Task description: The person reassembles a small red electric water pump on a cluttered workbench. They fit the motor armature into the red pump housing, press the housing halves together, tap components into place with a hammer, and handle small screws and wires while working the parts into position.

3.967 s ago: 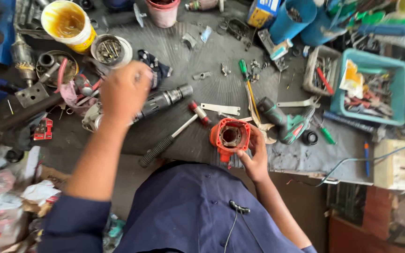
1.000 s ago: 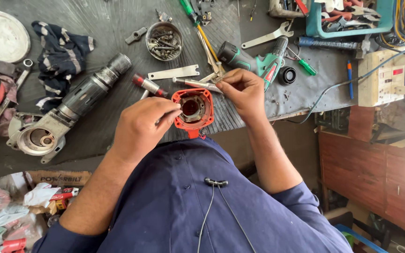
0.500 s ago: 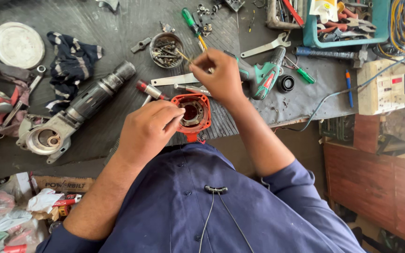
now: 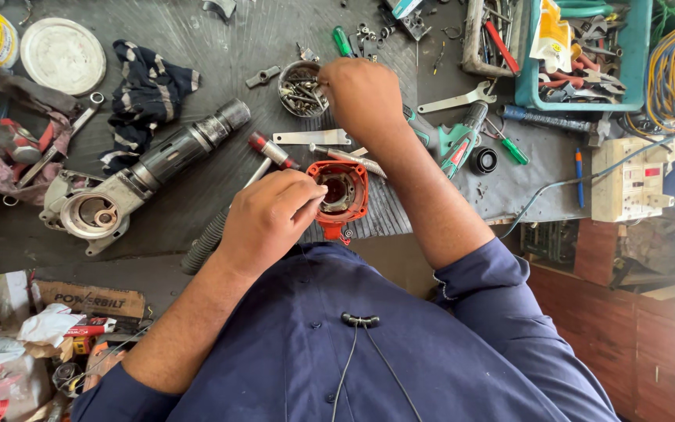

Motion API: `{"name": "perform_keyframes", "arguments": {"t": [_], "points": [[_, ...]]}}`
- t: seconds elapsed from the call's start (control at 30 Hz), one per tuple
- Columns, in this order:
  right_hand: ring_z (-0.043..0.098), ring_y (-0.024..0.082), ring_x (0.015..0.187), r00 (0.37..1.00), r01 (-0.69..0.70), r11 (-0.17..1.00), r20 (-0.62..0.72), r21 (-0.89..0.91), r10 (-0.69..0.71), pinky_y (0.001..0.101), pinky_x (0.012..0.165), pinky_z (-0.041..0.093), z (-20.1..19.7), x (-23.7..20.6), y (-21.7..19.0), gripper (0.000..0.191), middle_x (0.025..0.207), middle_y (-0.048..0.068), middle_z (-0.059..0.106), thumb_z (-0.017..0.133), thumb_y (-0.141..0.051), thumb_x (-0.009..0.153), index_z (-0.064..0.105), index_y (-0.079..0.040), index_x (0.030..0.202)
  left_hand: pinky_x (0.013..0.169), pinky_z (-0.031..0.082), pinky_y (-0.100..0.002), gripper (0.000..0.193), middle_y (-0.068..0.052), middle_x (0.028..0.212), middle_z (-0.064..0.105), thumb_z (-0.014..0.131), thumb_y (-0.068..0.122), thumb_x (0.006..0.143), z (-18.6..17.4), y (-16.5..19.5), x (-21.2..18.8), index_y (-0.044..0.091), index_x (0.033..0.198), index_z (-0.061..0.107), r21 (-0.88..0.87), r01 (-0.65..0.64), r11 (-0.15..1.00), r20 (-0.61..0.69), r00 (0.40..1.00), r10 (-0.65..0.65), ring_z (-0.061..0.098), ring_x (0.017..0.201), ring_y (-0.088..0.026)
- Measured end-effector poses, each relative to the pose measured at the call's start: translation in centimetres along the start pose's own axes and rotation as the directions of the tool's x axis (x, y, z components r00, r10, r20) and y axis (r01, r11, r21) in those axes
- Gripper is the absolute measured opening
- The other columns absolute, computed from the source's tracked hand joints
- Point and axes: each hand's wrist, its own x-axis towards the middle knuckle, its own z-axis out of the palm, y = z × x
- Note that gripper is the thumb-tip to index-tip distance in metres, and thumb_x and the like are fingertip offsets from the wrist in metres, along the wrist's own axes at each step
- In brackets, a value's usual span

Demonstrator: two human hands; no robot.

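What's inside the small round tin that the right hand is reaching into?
The round tin holds a heap of small metal screws and bits. The right hand covers its right edge, so whatever the fingers are picking there is hidden.

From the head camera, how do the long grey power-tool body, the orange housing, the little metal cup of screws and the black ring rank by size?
Largest to smallest, as they look:
1. Grey power-tool body
2. Orange housing
3. Metal cup of screws
4. Black ring
All lie on the same bench, so nearness hardly skews this.

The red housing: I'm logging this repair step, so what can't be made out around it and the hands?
- Head view: left hand covers the red housing's left rim; anything pinched is hidden.
- Right hand hides its fingertips at the screw tin.
- Tin contents too small.
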Motion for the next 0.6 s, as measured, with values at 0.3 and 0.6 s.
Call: {"name": "perform_keyframes", "arguments": {"t": [0.3,0.6], "points": [[0.068,0.033,0.095,0.996,0.087,0.996,-0.015,0.037,-0.087,0.0463,0.078,0.055,0.7,0.9,0.8,0.012,0.096,0.009,0.069,0.069,-0.016,0.086,0.079,-0.015,0.093,0.076,0.057,-0.038,0.018,-0.006,0.097,0.071,0.078,0.004,0.086,0.0,-0.1,0.3,0.007,0.102,0.069,-0.008,-0.004,1.000,0.011,1.000,0.004,0.070,0.088,-0.027],[0.070,0.032,0.089,0.995,0.026,0.998,0.099,-0.064,-0.020,0.0497,0.078,0.053,0.4,1.3,1.1,0.009,0.088,0.008,0.073,0.076,-0.024,0.080,0.079,-0.017,0.085,0.075,0.056,-0.039,0.019,-0.006,0.095,0.071,0.080,0.003,0.084,0.0,-0.2,0.6,0.007,0.100,0.070,-0.008,-0.067,0.998,0.021,0.998,0.067,0.071,0.086,-0.027]]}}
